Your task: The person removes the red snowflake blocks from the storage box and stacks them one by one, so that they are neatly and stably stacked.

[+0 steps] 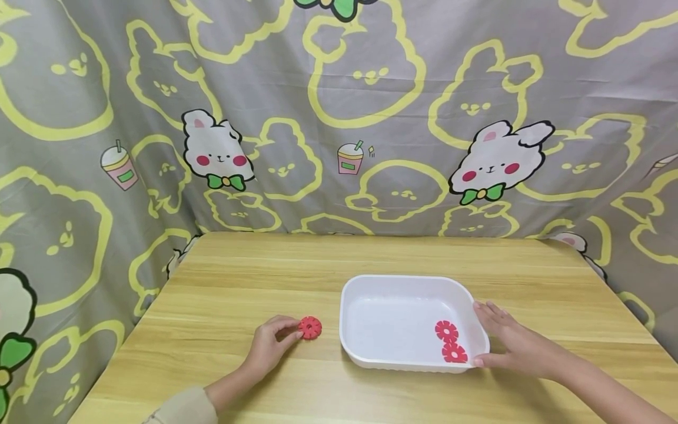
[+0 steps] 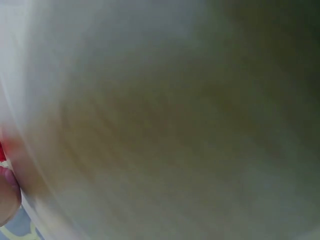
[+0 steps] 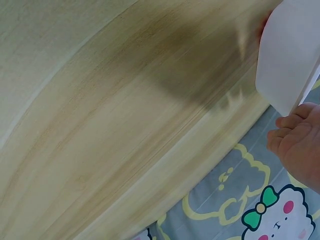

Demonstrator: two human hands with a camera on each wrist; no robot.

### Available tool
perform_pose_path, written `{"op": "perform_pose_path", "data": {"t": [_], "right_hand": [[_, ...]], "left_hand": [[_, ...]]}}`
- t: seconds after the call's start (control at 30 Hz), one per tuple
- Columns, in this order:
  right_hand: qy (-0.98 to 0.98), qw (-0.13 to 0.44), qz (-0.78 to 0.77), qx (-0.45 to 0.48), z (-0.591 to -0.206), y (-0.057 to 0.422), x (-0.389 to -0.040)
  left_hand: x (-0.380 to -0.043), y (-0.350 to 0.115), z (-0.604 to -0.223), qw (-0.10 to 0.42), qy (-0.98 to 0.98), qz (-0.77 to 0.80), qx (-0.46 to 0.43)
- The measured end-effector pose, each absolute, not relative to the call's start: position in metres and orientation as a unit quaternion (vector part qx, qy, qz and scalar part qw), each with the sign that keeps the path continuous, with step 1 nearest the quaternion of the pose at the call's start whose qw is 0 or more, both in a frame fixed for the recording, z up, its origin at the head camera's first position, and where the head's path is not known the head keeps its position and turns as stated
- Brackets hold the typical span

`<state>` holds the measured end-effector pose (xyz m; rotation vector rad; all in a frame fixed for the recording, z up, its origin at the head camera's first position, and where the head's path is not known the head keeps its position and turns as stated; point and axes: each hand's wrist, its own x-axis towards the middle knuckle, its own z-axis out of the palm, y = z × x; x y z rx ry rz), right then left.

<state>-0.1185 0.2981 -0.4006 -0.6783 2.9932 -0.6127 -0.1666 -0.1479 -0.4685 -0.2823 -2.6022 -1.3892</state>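
- Lower centre: my left hand (image 1: 272, 346) pinches a red notched disc (image 1: 311, 333).
- Lower right: my right hand (image 1: 511, 341) grips the white tray (image 1: 389, 324) holding two more red discs (image 1: 447, 337).

An unidentifiable blurred surface (image 2: 165, 130) fills most of the left wrist view, brownish at centre, darkest toward two o'clock. At eight, part of the left hand (image 2: 8, 198) shows just beside a red piece (image 2: 2, 151) near nine; grey-blue cloth (image 2: 20, 223) shows at half past seven.
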Motion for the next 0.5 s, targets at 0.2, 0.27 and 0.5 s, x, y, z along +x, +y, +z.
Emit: {"op": "perform_pose_path", "data": {"t": [0.2, 0.27, 0.5], "right_hand": [[0.956, 0.009, -0.203, -0.213, -0.4011, 0.2977, -0.1176], [0.955, 0.012, -0.206, -0.212, -0.4010, 0.2976, -0.1174], [0.954, 0.011, -0.209, -0.212, -0.4015, 0.2984, -0.1182]], "left_hand": [[-0.1671, -0.1482, -0.4685, 0.082, -0.876, -0.466, -0.093], [-0.1671, -0.1483, -0.4686, 0.081, -0.877, -0.464, -0.094], [-0.1681, -0.1477, -0.4685, 0.079, -0.882, -0.454, -0.096]]}}
